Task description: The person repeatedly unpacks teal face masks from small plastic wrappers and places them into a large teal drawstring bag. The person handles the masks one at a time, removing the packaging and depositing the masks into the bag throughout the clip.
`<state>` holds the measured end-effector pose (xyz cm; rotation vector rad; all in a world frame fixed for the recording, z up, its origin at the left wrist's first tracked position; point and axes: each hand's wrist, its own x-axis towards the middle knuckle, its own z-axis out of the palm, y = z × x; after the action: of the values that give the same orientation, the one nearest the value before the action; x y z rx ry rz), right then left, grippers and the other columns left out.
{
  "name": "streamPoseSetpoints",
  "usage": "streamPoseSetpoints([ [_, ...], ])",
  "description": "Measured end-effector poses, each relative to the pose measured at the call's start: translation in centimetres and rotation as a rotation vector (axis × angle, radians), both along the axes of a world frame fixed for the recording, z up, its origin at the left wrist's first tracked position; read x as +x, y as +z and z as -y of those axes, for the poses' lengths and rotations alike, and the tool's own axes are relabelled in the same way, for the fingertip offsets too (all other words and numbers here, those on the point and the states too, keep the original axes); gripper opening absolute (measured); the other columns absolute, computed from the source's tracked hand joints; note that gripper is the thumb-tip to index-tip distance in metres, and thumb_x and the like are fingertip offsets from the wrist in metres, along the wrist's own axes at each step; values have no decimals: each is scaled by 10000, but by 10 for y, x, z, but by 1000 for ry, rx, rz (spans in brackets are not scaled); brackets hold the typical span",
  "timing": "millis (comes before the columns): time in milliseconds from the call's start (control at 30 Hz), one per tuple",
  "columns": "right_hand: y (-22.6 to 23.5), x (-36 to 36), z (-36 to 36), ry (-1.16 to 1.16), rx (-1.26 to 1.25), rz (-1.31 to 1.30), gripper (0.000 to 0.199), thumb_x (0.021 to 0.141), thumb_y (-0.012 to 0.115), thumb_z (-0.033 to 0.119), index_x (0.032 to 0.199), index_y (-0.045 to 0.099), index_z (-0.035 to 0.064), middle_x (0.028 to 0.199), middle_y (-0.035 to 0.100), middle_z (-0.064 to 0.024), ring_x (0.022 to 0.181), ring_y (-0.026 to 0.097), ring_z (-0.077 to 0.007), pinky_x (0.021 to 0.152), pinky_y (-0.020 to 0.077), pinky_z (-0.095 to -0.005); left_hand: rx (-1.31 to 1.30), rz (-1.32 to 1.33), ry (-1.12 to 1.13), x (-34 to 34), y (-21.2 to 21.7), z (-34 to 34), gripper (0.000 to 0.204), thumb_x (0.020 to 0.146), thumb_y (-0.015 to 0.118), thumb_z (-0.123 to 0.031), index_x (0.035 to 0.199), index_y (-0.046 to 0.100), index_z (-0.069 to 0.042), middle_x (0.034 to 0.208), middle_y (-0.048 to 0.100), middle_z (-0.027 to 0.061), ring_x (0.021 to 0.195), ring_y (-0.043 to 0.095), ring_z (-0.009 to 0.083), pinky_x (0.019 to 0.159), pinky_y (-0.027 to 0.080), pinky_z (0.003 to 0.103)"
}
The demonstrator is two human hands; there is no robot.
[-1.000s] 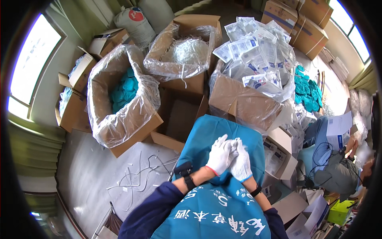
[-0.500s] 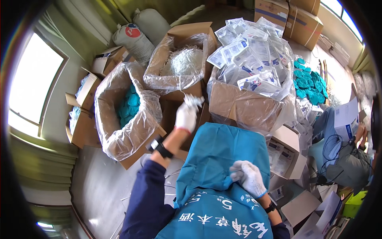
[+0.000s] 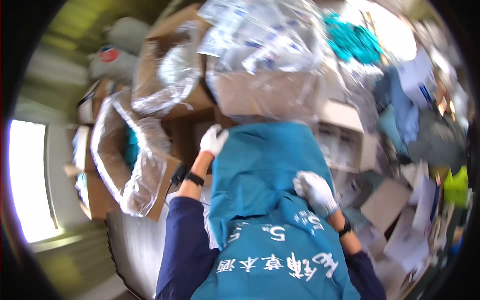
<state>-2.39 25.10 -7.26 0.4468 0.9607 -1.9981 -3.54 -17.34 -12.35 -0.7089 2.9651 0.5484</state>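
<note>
Blue cloth: spread before you, your right hand over it.
Right grip: fingers curled — can't tell if anything's inside.
Left hand: by the cloth's upper left edge, loosely curled; contents unclear.
Packets: already heaped above the big box.
Teal bundles: some inside the lined box — amount left unclear.

We look down from the head, close above the teal apron, facing cardboard boxes beyond it.
</note>
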Motion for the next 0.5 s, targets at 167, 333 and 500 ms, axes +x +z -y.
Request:
streamPoseSetpoints([
  [167, -26, -54, -44, -66, -80, 119, 241, 994, 606, 191, 1131, 635, -5, 968, 688, -128, 755, 674, -190, 594, 550, -267, -103, -174, 41, 35, -19, -75, 628, 881, 692, -378, 1391, 515, -56, 1440, 513, 188, 1314, 492, 378, 1081, 421, 469],
  [333, -174, -131, -96, -110, 1111, -466, 407, 901, 653, 127, 1294, 612, 34, 1182, 694, -155, 1037, 690, -253, 848, 566, -374, -122, -175, 14, 18, -13, -76, 556, 888, 684, -362, 1339, 559, -62, 1370, 573, 162, 1246, 547, 361, 1045, 454, 451],
  [500, -204, -166, -97, 26, 1375, -387, 744, 791, 769, 265, 1442, 495, 32, 1428, 557, -205, 1305, 553, -313, 1088, 439, -388, -136, -156, 32, 16, -16, -74, 533, 888, 684, -351, 1324, 573, -65, 1346, 591, 148, 1238, 556, 348, 1037, 458, 440],
])
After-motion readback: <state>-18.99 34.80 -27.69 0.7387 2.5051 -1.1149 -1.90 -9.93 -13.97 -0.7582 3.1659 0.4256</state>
